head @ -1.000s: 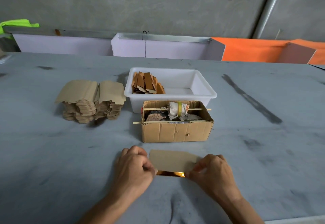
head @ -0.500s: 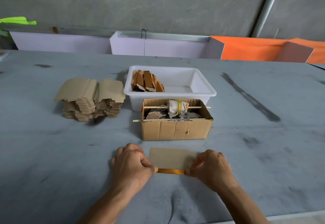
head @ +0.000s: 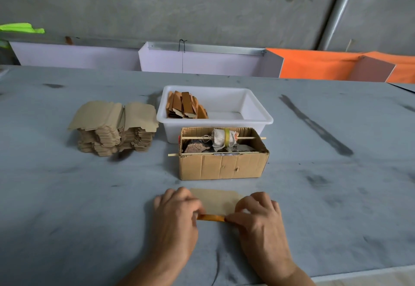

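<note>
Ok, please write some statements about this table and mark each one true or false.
1. The left hand and the right hand both pinch the near edge of the flat cardboard blank. True.
2. The white plastic tub is filled to the rim. False: folded brown pieces stand only at its left end.
3. The stack of cardboard blanks lies right of the cardboard box. False: it lies to the left.
4. Two thin wooden sticks cross the cardboard box. True.
</note>
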`<move>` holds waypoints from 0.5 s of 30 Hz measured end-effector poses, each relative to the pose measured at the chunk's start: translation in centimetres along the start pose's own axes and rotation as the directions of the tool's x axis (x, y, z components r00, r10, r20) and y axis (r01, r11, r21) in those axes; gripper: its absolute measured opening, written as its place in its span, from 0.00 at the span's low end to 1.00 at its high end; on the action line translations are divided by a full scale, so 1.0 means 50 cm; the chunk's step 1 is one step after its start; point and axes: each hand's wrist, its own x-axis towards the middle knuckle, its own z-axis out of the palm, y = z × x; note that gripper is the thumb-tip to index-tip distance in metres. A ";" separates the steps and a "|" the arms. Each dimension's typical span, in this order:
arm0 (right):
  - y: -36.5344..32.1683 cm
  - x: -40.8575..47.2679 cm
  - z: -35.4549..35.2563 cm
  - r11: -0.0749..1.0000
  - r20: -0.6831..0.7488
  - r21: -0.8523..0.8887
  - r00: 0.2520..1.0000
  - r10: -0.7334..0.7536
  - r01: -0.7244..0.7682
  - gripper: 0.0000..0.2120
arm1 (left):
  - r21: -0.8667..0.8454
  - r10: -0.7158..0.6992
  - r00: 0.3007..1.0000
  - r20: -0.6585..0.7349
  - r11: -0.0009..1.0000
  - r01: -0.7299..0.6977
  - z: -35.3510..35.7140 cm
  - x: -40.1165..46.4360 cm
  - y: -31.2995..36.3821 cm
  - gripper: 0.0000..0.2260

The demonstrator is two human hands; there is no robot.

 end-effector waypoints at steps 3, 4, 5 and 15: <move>-0.009 -0.005 0.005 0.990 -0.004 -0.113 0.996 -0.090 0.089 0.09 | 0.133 0.268 0.963 -0.013 0.955 -0.264 -0.006 -0.011 0.012 0.11; -0.012 -0.008 0.007 0.986 -0.001 -0.140 0.996 -0.094 0.093 0.09 | 0.180 0.308 0.952 0.000 0.936 -0.303 -0.006 -0.015 0.016 0.12; -0.016 -0.011 0.009 0.982 -0.004 -0.161 0.995 -0.097 0.095 0.08 | 0.213 0.337 0.942 0.013 0.919 -0.331 -0.007 -0.018 0.022 0.11; -0.045 -0.021 0.003 0.973 -0.030 -0.214 0.995 -0.095 0.086 0.15 | 0.327 0.387 0.921 -0.044 0.876 -0.353 0.017 -0.041 0.023 0.15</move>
